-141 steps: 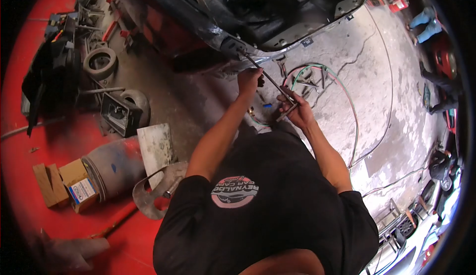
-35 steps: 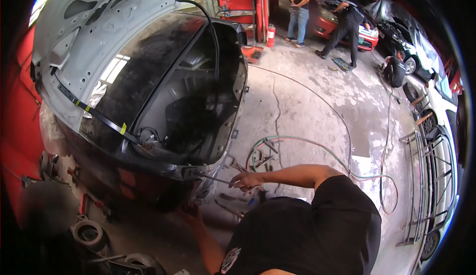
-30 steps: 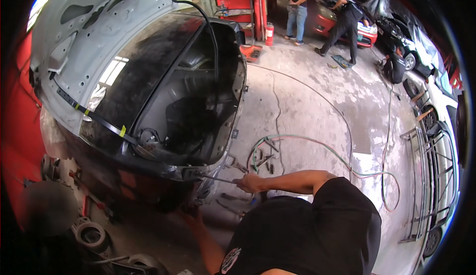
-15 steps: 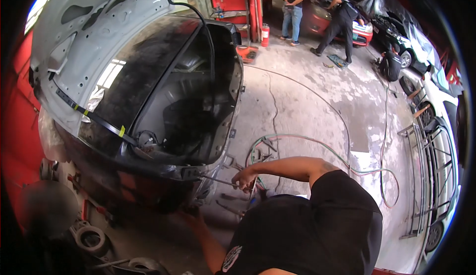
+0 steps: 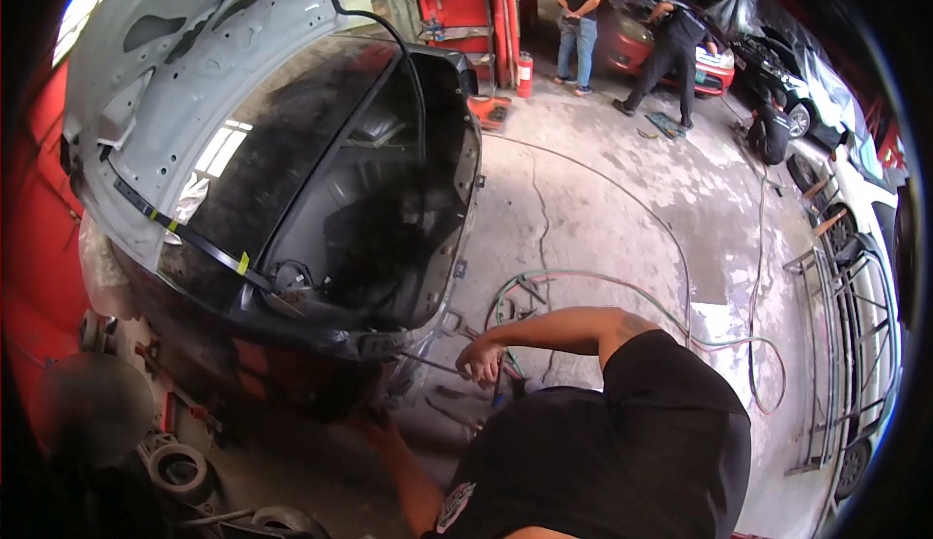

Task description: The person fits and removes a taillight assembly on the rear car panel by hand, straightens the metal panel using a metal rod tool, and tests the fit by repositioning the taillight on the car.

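Observation:
My right hand [image 5: 480, 360] is closed round the handle end of a long thin metal rod [image 5: 428, 361]. The rod's far end meets the rear corner of a dark car body [image 5: 311, 345], below the open trunk. Low at the same corner, my left hand [image 5: 374, 424] reaches up against the underside of the body. Its fingers are in shadow, and what they touch is hidden. Several tools [image 5: 452, 413] lie on the floor just beneath my right hand.
A red and green hose [image 5: 622, 281] loops over the concrete floor. A metal rack [image 5: 821, 364] stands at the right, tires [image 5: 180, 469] lie at the lower left, and an orange jack [image 5: 489, 111] is beyond the car. Several people [image 5: 671, 48] are near a red car.
Since the oldest frame, my left hand has left the rod and gone down under the car's corner. The view has swung toward the trunk. My right hand has shifted slightly on the rod's handle.

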Available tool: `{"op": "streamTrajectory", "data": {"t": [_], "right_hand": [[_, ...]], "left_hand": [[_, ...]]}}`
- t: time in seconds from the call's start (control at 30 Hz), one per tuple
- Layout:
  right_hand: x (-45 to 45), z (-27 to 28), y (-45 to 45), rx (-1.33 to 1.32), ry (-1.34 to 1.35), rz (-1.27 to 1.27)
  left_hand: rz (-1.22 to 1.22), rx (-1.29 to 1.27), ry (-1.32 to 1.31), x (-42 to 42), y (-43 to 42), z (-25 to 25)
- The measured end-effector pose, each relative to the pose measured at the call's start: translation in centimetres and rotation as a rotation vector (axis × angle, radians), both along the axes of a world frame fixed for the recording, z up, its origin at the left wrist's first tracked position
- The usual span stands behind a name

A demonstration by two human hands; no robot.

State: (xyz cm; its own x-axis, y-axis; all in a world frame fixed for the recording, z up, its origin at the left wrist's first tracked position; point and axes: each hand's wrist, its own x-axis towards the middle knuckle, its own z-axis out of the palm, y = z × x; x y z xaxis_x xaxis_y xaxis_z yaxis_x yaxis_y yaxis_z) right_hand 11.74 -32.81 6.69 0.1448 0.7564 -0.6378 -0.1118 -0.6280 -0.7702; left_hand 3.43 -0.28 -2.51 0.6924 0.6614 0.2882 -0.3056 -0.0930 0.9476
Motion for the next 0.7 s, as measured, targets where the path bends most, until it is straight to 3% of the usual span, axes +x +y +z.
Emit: {"op": "streamTrajectory", "data": {"t": [0.03,0.07,0.1,0.13,0.17,0.2,0.23,0.27,0.3,0.33,0.47,0.5,0.6,0.67,0.7], "right_hand": [[0.6,0.4,-0.2,0.054,0.201,-0.027],[0.9,-0.1,-0.1,0.426,0.124,0.077],[0.7,-0.9,0.2,0.798,0.046,0.184],[0.1,-1.2,0.3,0.909,0.114,0.136],[-0.5,-1.4,0.3,1.022,0.183,0.096],[-2.0,0.0,0.0,0.859,0.393,-0.099],[-3.4,0.4,-0.3,0.682,0.594,-0.292],[-3.6,-2.1,0.0,0.769,0.524,-0.31],[-3.8,-5.0,0.2,0.853,0.453,-0.331],[-4.8,-3.9,0.1,0.796,0.27,-0.455],[-6.3,1.2,-1.7,0.205,-0.598,-0.48],[-6.4,1.3,-2.2,0.059,-0.834,-0.403],[-5.2,0.6,-1.9,-0.289,-0.979,-0.214],[-5.3,0.6,-2.0,-0.223,-1.056,-0.269],[-5.5,0.4,-1.8,-0.185,-1.088,-0.282]], "left_hand": [[0.076,0.355,-0.002,-0.1,0.0,0.3],[0.155,0.71,0.001,-0.3,0.4,-0.4],[0.13,0.59,0.017,-0.3,0.9,-1.5],[0.105,0.47,0.034,0.0,2.1,-4.4],[-0.082,0.217,-0.053,0.3,3.2,-5.9],[-0.233,-0.055,-0.128,0.6,4.3,-7.4],[-0.543,-0.465,-0.303,0.9,5.5,-8.1],[-0.849,-0.881,-0.474,1.1,6.0,-8.4],[-0.704,-0.863,-0.398,1.0,5.9,-8.0],[-0.563,-0.84,-0.321,0.8,5.4,-7.1],[-0.23,-0.856,-0.176,0.1,0.2,2.4],[-0.213,-0.759,-0.18,0.4,0.6,1.3],[-0.104,-0.288,-0.172,0.6,1.7,-1.7],[0.04,0.26,-0.126,-0.5,0.8,-1.5],[0.092,0.359,-0.112,-0.8,0.9,-1.4]]}}
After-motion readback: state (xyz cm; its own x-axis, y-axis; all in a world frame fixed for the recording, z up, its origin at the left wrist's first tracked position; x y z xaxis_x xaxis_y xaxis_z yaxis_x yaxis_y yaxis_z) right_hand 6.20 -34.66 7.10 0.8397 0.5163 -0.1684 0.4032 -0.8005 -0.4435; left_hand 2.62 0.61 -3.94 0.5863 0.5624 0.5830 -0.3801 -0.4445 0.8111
